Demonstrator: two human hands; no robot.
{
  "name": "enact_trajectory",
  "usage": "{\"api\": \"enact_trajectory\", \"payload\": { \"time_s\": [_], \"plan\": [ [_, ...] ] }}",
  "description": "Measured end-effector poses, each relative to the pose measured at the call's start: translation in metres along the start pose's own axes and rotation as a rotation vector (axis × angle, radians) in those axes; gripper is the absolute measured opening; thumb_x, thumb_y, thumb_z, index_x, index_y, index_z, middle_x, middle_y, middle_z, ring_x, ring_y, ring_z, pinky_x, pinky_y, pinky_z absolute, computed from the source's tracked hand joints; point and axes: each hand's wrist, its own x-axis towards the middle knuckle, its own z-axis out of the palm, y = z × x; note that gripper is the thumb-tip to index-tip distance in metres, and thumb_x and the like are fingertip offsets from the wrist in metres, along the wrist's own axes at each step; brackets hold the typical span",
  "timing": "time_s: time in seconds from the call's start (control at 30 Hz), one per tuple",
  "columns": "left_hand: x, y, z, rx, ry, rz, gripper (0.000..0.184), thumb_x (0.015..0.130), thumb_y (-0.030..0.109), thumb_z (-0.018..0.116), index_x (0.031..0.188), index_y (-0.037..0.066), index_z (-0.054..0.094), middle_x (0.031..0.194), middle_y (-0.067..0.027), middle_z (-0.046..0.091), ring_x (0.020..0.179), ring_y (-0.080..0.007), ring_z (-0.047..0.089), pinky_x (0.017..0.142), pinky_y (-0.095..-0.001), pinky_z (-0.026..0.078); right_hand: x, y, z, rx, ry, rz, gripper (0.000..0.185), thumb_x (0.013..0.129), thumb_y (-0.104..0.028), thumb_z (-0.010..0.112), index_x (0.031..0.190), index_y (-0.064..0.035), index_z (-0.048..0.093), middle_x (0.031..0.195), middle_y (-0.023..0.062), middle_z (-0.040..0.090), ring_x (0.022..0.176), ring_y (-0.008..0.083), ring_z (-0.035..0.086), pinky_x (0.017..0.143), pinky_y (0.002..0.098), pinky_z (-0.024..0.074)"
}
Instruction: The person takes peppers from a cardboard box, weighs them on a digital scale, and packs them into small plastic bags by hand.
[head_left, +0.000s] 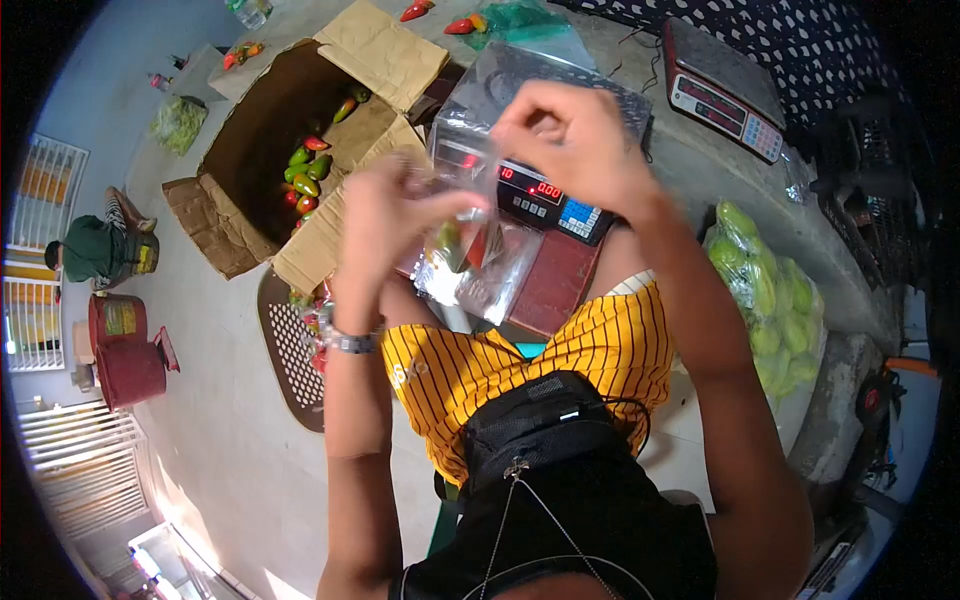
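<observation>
A clear plastic bag (462,268) with red and green peppers inside hangs between my hands, above my lap. My right hand (570,130) is closed, its thumb and fingertips pinched on the upper edge of the bag. My left hand (385,215) is at the bag's other side, thumb lying across the plastic; its fingers are smeared by motion but look closed on the bag. Just behind the bag stands a digital scale (545,195) with red digits and a blue keypad, partly covered by clear plastic sheeting.
An open cardboard box (240,150) holds several peppers. A brown perforated basket (290,350) stands beside my left leg. At right are a second scale (725,100) and a bag of light-green vegetables (765,300). Another person (100,245) is at far left, near a red chair (125,350).
</observation>
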Motion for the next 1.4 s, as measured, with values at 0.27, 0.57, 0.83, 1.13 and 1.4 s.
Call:
{"api": "enact_trajectory", "payload": {
  "time_s": [0.27, 0.57, 0.83, 1.13, 1.4],
  "plan": [
    [0.021, 0.043, 0.011, -0.622, -0.121, -0.042, 0.054, 0.09, 0.005, 0.079, 0.066, 0.012, 0.032, 0.065, 0.0088, 0.036, 0.062, -0.0029, 0.034, 0.055, -0.0238, 0.032, -0.029, 0.032, 0.024, 0.269, -0.255, 0.098, 0.078, 0.075, -0.027, 0.089, 0.139, -0.003, 0.051, 0.12, 0.0177, 0.067, 0.105, 0.0265, 0.066, 0.09, 0.0357, 0.0542],
    [0.01, 0.029, 0.017, -1.076, 0.151, -0.075, 0.054, 0.085, -0.002, 0.08, 0.129, 0.001, 0.048, 0.122, -0.0121, 0.058, 0.101, -0.0149, 0.062, 0.088, -0.0309, 0.055, -0.068, 0.125, 0.091, 0.31, 0.029, 0.271, 0.027, 0.105, -0.022, 0.054, 0.11, -0.0031, 0.072, 0.103, 0.0194, 0.074, 0.096, 0.0322, 0.073, 0.083, 0.0387, 0.0542],
    [-0.067, -0.028, 0.094, -1.207, -0.516, -0.609, 0.091, 0.078, 0.016, 0.089, 0.152, 0.002, 0.038, 0.138, -0.0118, 0.055, 0.129, -0.0253, 0.053, 0.106, -0.0373, 0.045, -0.086, 0.086, 0.092, -0.01, -0.063, -0.155, 0.046, 0.083, -0.015, 0.072, 0.126, -0.0049, 0.062, 0.122, 0.0164, 0.066, 0.109, 0.0383, 0.064, 0.095, 0.0458, 0.0531],
    [-0.067, -0.001, 0.077, -0.784, -0.506, -0.027, 0.057, 0.068, 0.01, 0.091, 0.117, 0.004, 0.063, 0.105, -0.002, 0.066, 0.096, -0.0127, 0.062, 0.084, -0.0306, 0.053, -0.079, 0.071, 0.082, -0.039, -0.001, -0.254, 0.029, 0.075, -0.008, 0.072, 0.101, -0.0012, 0.06, 0.1, 0.013, 0.06, 0.094, 0.0347, 0.058, 0.08, 0.0394, 0.0478],
    [-0.076, -0.022, 0.1, -1.005, -0.697, -0.399, 0.05, 0.074, 0.005, 0.085, 0.119, 0.001, 0.063, 0.106, -0.0022, 0.07, 0.094, -0.0106, 0.065, 0.085, -0.0295, 0.054, -0.092, 0.035, 0.077, 0.434, -0.068, 0.292, 0.026, 0.099, -0.023, 0.067, 0.089, -0.0012, 0.058, 0.079, 0.0105, 0.062, 0.073, 0.0182, 0.059, 0.067, 0.0383, 0.0462]
  ]
}}
